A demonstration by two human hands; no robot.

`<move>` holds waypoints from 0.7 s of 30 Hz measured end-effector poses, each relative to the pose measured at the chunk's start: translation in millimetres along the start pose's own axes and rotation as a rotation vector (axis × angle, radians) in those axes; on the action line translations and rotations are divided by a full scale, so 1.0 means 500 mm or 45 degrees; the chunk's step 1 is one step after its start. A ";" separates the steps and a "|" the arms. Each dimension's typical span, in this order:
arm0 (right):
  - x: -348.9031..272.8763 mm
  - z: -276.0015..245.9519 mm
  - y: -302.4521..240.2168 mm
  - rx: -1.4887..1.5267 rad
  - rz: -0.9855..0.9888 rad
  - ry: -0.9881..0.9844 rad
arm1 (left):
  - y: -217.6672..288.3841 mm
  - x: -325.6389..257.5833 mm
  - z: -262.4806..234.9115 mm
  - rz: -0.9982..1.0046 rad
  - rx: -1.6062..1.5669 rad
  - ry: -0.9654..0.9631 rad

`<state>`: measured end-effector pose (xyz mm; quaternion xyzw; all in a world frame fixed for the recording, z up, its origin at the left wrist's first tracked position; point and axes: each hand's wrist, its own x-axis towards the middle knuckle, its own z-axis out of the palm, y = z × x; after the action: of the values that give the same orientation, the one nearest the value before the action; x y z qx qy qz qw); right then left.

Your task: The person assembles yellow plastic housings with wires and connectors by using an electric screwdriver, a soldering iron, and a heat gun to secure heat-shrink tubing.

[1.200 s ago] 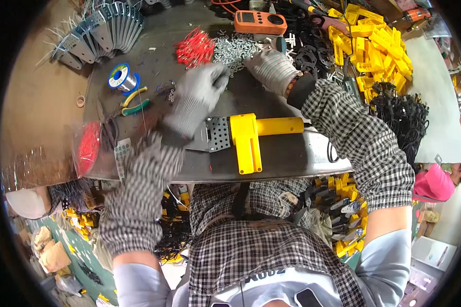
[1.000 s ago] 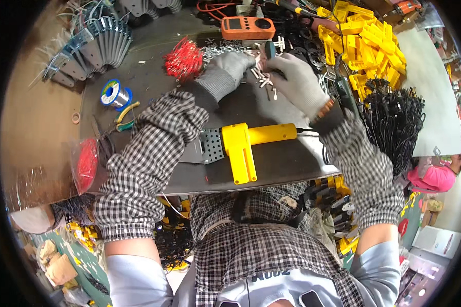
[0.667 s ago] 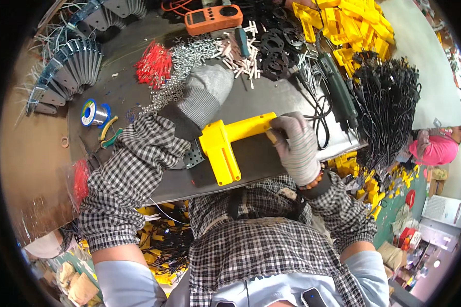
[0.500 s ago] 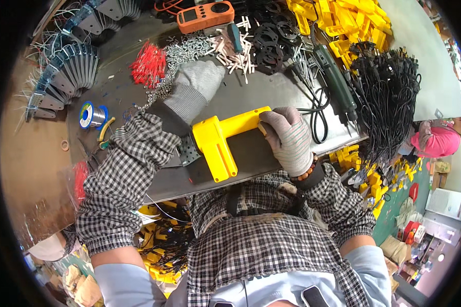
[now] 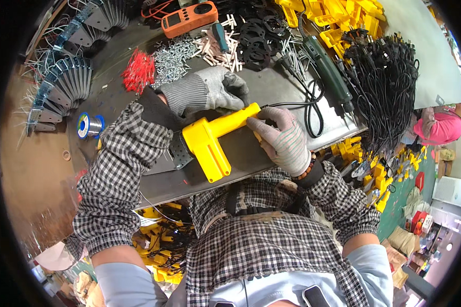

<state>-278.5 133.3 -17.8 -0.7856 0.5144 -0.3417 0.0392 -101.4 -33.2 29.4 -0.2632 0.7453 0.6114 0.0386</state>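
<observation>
A yellow plastic tool housing [image 5: 209,149] with a slim handle lies at the table's near edge. Attached at its left end is a grey perforated metal plate [image 5: 178,154], partly covered by my left sleeve. My right hand [image 5: 285,142], in a striped pale glove, pinches the handle's tip. Just above the handle, my grey-gloved left hand [image 5: 217,89] has its fingers curled inward and pointing down; whatever they hold is hidden. A black cord [image 5: 292,104] runs off from the handle's tip to the right.
Across the far side lie red sleeves [image 5: 138,71], loose screws [image 5: 173,60], pale sticks [image 5: 234,57], black rings [image 5: 258,38] and an orange meter [image 5: 189,19]. A green electric screwdriver [image 5: 327,69] and bundled black cords [image 5: 381,87] are right. A solder spool [image 5: 90,126] stands left.
My left hand has come from the screw pile toward the handle, moving right and nearer. The right hand keeps hold of the housing, which has shifted slightly left.
</observation>
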 end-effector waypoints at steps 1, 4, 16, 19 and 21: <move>-0.001 0.001 0.000 0.026 0.045 -0.008 | -0.002 0.001 -0.002 0.000 0.001 -0.010; -0.007 0.002 0.007 0.076 0.081 -0.039 | 0.021 0.000 -0.003 -0.177 -0.239 -0.053; 0.129 -0.129 0.215 -0.626 0.705 -0.570 | -0.020 0.065 0.023 -0.079 0.002 0.252; 0.119 -0.100 0.346 -0.617 0.619 -0.676 | 0.080 0.142 0.022 0.181 0.724 0.564; 0.179 -0.116 0.311 -0.314 0.696 -0.812 | 0.084 0.188 0.020 0.417 1.000 0.654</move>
<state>-412.3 2.7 6.6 -0.6856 0.7025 0.0050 0.1909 -203.3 -51.5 28.5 -0.2504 0.9363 0.1978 -0.1467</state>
